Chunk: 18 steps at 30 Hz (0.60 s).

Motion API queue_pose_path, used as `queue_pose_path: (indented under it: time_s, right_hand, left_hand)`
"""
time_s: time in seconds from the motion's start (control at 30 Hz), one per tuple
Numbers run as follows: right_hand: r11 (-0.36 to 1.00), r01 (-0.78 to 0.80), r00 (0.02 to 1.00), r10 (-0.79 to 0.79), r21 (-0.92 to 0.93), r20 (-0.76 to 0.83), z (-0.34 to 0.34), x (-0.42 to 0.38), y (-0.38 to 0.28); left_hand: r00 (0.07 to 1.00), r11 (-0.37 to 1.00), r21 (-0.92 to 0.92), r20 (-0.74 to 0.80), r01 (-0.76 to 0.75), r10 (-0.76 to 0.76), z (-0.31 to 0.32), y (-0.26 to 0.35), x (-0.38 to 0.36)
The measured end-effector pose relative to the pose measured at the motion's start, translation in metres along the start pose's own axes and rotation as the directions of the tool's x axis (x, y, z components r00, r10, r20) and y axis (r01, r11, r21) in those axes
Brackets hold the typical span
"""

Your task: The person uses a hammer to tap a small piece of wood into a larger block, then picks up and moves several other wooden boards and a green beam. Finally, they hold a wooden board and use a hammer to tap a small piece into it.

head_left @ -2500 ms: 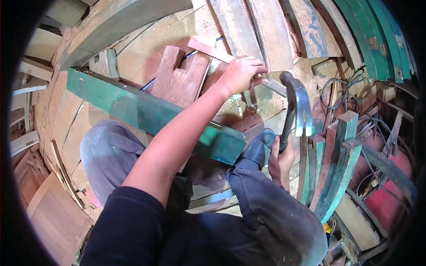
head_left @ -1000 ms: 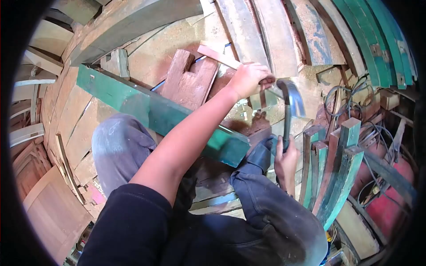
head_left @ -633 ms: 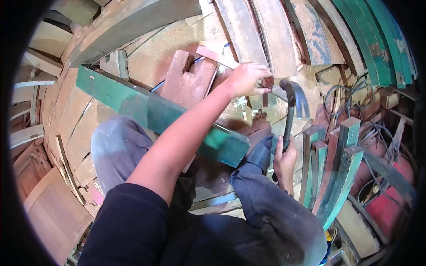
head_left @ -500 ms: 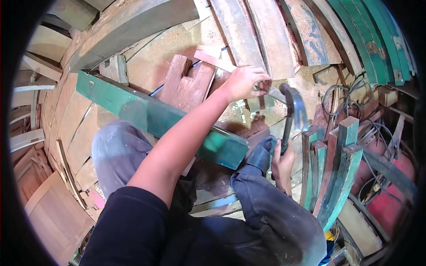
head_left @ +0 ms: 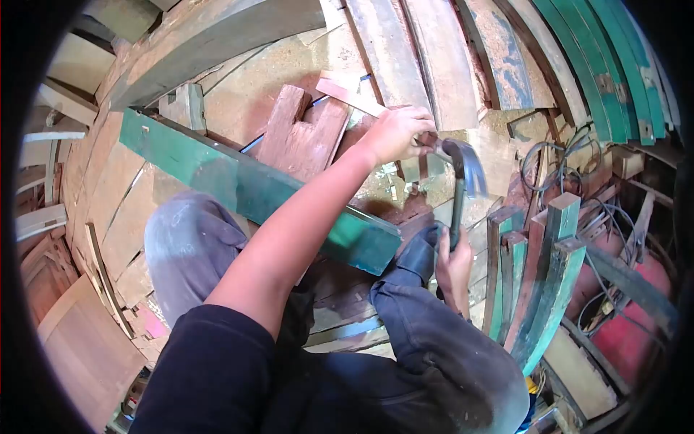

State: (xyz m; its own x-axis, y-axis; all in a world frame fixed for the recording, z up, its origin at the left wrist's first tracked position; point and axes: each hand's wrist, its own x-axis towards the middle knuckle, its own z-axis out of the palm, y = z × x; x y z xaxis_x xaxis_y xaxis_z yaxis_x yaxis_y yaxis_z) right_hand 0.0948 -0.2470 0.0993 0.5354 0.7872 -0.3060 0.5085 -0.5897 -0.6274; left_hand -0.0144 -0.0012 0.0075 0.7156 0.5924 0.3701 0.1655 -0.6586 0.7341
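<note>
My right hand [head_left: 454, 266] is wrapped round the lower handle of a claw hammer [head_left: 458, 199], above my right knee. The hammer stands nearly upright, its head and curved claw at the top. My left hand [head_left: 399, 135] reaches across with its fingers pinched together, close to the left side of the hammer head. A slim metal piece seems to be in that pinch, but fingers hide most of it. Beneath my left forearm lies a green-painted timber [head_left: 267, 192], crossing in front of my legs. A notched reddish-brown wood block [head_left: 300, 137] rests behind it.
Several green-edged wood pieces [head_left: 538, 275] stand upright at my right. Cables [head_left: 560, 163] and a red rounded object [head_left: 636, 311] lie beyond them. Long planks [head_left: 441, 65] cover the far side, with a curved beam [head_left: 224, 47] at the far left.
The hammer has shifted slightly left and up, its head now nearer my left fingers. My right hand moved a little with it. My left hand stays almost in place.
</note>
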Motion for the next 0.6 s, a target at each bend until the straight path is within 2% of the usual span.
queue_pose_path:
  time_s: [0.03,0.07,0.17,0.23,0.27,0.37,0.43,0.47,0.57,0.6]
  right_hand:
    - [1.000,0.011,1.000,-0.011,0.023,-0.028,-0.002,-0.003,-0.004]
    - [0.999,-0.012,1.000,0.012,0.035,0.013,-0.010,-0.006,-0.006]
    - [0.984,0.175,0.978,-0.171,0.017,-0.120,-0.004,-0.009,0.005]
    - [0.995,0.093,0.996,-0.093,0.034,0.007,-0.002,-0.002,0.000]
    - [0.999,0.005,0.996,-0.002,-0.038,0.086,0.006,0.006,0.013]
    - [0.991,0.124,0.992,-0.124,-0.058,0.008,0.016,0.008,0.030]
    - [0.994,0.102,0.995,-0.102,0.026,-0.012,0.010,-0.002,0.009]
    - [0.994,0.105,0.993,-0.104,0.020,-0.057,0.012,-0.005,0.012]
    - [0.975,0.220,0.968,-0.217,0.017,-0.123,0.019,-0.005,0.031]
    - [0.997,0.069,0.997,-0.069,-0.024,0.019,0.013,0.000,0.026]
  left_hand:
    - [1.000,1.000,-0.005,-0.008,-0.007,0.007,-0.001,0.001,-0.002]
    - [0.997,0.999,-0.024,0.066,0.039,-0.037,-0.002,-0.001,-0.004]
    - [0.999,1.000,0.011,0.021,0.028,-0.028,0.003,-0.003,-0.005]
    - [1.000,0.999,-0.025,0.021,0.023,-0.022,0.001,-0.001,-0.003]
    - [1.000,1.000,-0.031,-0.003,-0.005,0.005,0.003,-0.003,-0.004]
    - [1.000,0.999,-0.036,-0.011,-0.010,0.009,-0.002,-0.011,0.002]
    - [0.998,0.997,-0.065,0.051,0.047,-0.043,0.000,-0.005,-0.006]
    - [1.000,0.999,-0.030,0.005,0.015,-0.015,0.002,-0.003,-0.005]
    - [0.998,0.994,-0.093,0.028,0.052,-0.050,0.000,-0.002,-0.006]
    - [0.999,0.997,-0.063,0.016,0.035,-0.034,0.002,-0.002,-0.006]
